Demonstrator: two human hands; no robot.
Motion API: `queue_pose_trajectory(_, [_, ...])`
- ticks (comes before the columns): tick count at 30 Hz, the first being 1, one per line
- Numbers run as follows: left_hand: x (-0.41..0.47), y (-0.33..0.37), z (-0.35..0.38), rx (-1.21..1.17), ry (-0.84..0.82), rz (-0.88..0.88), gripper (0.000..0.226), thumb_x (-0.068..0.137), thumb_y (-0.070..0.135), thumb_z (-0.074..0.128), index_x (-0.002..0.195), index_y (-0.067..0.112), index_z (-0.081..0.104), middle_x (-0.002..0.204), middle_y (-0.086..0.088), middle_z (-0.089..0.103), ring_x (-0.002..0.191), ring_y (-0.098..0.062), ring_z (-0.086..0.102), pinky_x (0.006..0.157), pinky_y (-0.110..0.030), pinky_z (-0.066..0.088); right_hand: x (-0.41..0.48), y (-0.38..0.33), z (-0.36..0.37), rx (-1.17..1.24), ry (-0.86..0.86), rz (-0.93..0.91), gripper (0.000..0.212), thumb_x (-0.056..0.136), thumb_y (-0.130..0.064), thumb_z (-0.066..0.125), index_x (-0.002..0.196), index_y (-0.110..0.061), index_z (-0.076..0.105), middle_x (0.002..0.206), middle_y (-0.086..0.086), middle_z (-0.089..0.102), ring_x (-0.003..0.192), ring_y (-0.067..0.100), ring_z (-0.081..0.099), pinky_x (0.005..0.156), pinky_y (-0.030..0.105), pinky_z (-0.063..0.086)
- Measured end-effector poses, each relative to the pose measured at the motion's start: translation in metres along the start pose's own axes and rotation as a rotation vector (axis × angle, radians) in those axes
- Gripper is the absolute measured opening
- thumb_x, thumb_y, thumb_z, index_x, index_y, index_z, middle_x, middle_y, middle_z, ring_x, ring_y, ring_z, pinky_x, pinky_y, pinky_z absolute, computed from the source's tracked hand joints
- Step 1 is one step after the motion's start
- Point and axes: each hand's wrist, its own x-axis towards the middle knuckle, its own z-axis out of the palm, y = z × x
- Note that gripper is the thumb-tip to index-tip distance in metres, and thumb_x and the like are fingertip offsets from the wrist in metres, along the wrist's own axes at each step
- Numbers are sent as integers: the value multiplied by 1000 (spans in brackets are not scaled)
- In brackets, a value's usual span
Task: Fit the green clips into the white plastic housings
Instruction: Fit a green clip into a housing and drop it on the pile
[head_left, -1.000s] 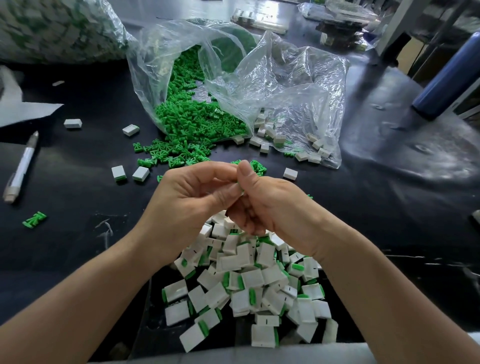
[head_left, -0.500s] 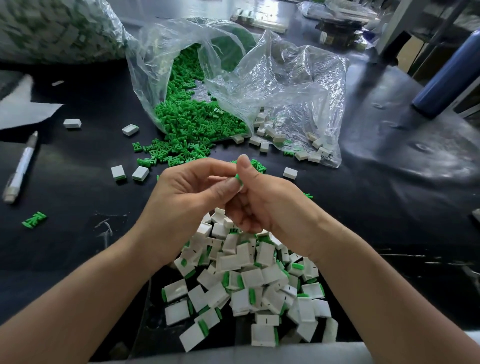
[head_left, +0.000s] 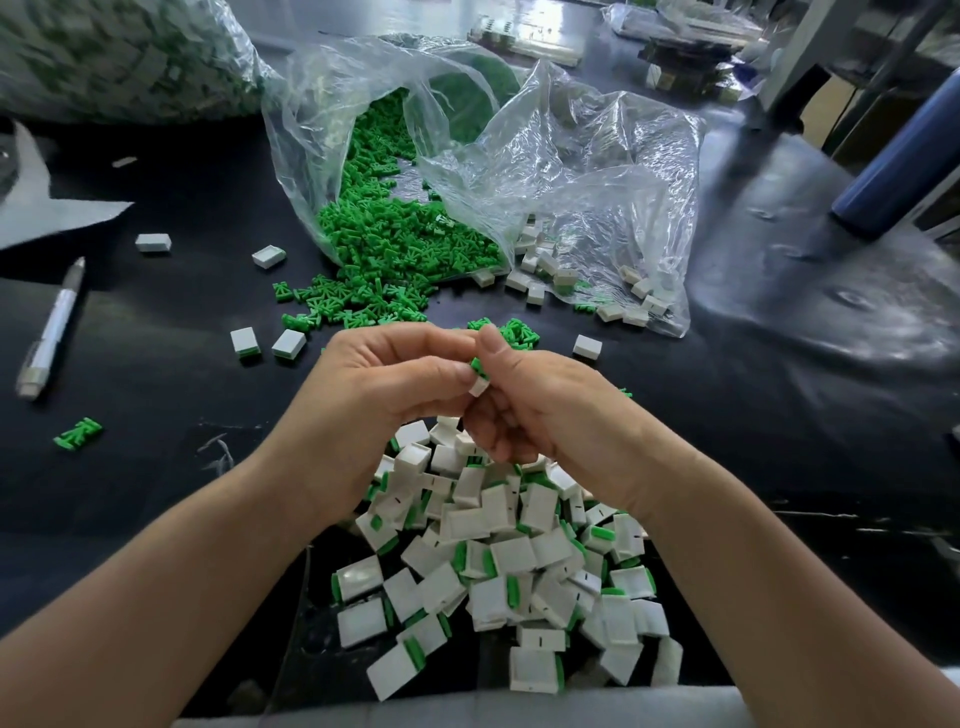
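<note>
My left hand (head_left: 374, 400) and my right hand (head_left: 540, 410) meet above the middle of the black table. Between their fingertips sits a small white housing (head_left: 479, 385) with a green clip (head_left: 478, 366) poking out of its top; both hands pinch this piece. Most of the housing is hidden by my fingers. Right below my hands lies a heap of white housings with green clips in them (head_left: 504, 561). Loose green clips (head_left: 395, 249) spill from an open clear bag (head_left: 467, 135) behind my hands. Empty white housings (head_left: 545, 270) lie in a second clear bag.
A white pen (head_left: 49, 330) lies at the left. Single white housings (head_left: 269, 255) and a stray green clip (head_left: 78, 432) are scattered on the black table (head_left: 156, 395). A full bag (head_left: 119, 57) sits at the back left, and a blue cylinder (head_left: 904, 161) leans at the right.
My fingers have shifted a little, so the white housing and the green clip now show between my thumbs. Both hands stay in the same place.
</note>
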Motion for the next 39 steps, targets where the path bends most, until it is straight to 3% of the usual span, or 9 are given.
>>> queue_pose_trajectory(6, [0,-1,-1,3,20,-72,17,64,3,64,79,-1,72,68,-19,68,59,-29,65,64,-28,55,-2,2,1,-96,87,-67,40,96,-36,31,64,-25,52,54,-8,48,46,0,42,47,11,37])
queue_pose_trajectory(13, [-1,1,1,-12,53,-55,15,64,4,60,68,7,74,67,-18,69,59,-26,67,60,-23,54,3,5,5,-294,155,-96,42,97,-37,29,100,-9,61,61,-9,46,57,6,42,62,29,38])
queue_pose_trajectory(17, [-1,1,1,-17,60,-30,19,65,4,59,67,13,76,68,-10,72,62,-20,70,62,-19,54,5,6,8,-342,202,-103,42,98,-35,30,119,-13,59,61,-14,43,59,2,41,61,23,30])
queue_pose_trajectory(22, [-1,0,2,-21,98,-46,20,64,4,59,68,14,76,71,-9,73,66,-18,70,64,-20,55,4,7,9,-361,230,-104,41,98,-36,30,120,-18,59,62,-20,43,56,-11,43,59,15,28])
queue_pose_trajectory(25, [-1,-1,3,-25,120,-62,20,62,5,59,68,12,76,73,-9,73,69,-17,70,66,-21,55,3,7,9,-366,236,-111,40,98,-35,30,120,-18,59,67,-20,45,59,-10,42,60,15,29])
queue_pose_trajectory(30, [-2,0,3,-52,132,-67,20,61,2,60,69,10,76,74,-11,73,69,-19,70,65,-22,56,4,8,11,-390,240,-128,40,98,-37,29,119,-20,59,80,-16,54,67,-2,44,64,21,33])
queue_pose_trajectory(33, [-3,2,4,-60,83,-49,18,56,-1,68,67,12,76,69,-11,71,61,-20,69,61,-21,55,4,9,9,-349,246,-134,39,98,-36,30,114,-17,61,64,-18,45,62,-3,42,63,19,31])
queue_pose_trajectory(36, [-1,0,3,-71,87,-71,19,62,1,62,68,12,76,69,-11,71,61,-19,69,62,-21,55,5,10,6,-293,221,-126,45,98,-38,30,109,-10,64,59,-13,46,59,3,42,65,25,33])
queue_pose_trajectory(39, [0,-1,1,-52,106,-100,16,60,3,67,70,11,76,71,-9,72,64,-17,69,66,-23,56,6,10,4,-269,208,-127,56,90,-52,27,67,-13,61,51,-11,46,52,5,41,61,29,33])
